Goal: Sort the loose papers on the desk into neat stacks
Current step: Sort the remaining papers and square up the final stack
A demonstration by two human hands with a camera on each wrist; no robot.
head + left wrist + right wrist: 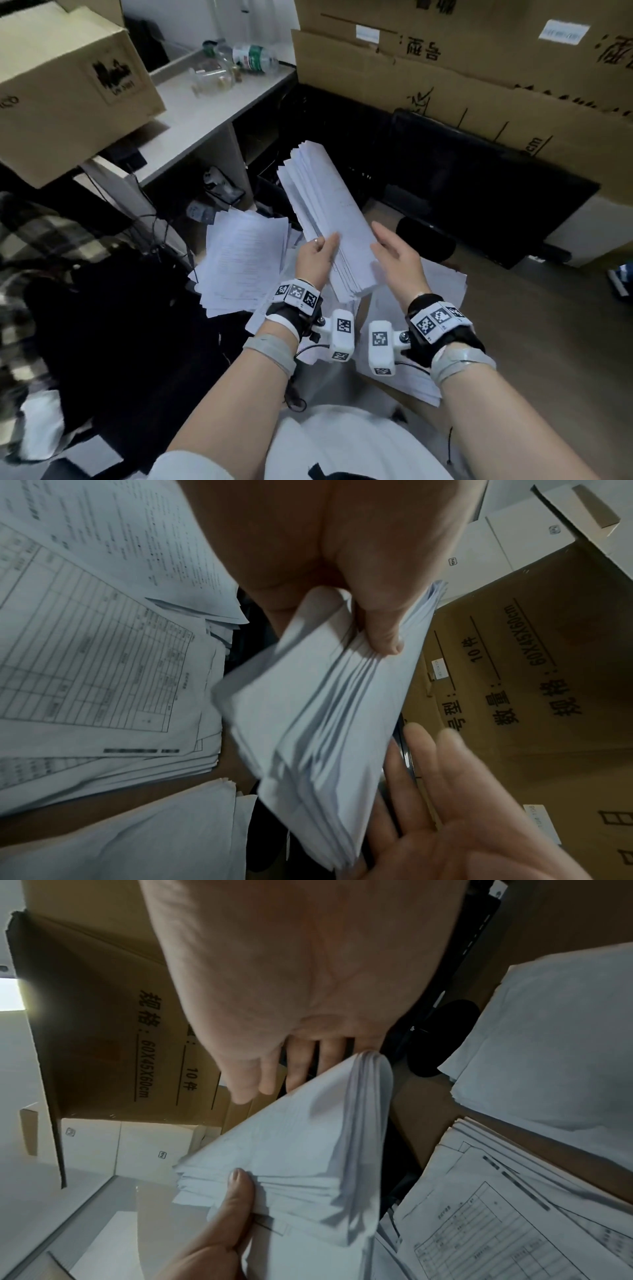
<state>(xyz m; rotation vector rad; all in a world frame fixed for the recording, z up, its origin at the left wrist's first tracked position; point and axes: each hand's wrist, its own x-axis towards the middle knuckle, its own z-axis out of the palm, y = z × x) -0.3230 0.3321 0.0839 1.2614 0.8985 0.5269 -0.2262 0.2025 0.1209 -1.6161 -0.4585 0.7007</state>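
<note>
Up above the worktop (513, 308), the left hand (313, 258) takes a thick sheaf of papers (325, 212) in its grip, thumb clamped on top. The right hand (397, 255) lies flat-fingered against the sheaf's other edge, apparently just touching. Loose printed sheets (239, 260) spread on the worktop below, left of the sheaf.

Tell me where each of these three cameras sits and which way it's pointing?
Head: on the head, looking down at both forearms, the left hand and right hand around a sheaf, piles below.
Left wrist: looks along the palm; thumb pinches the sheaf, right hand opposite.
Right wrist: looks along the open palm to the sheaf.
All share the sheaf.
</note>
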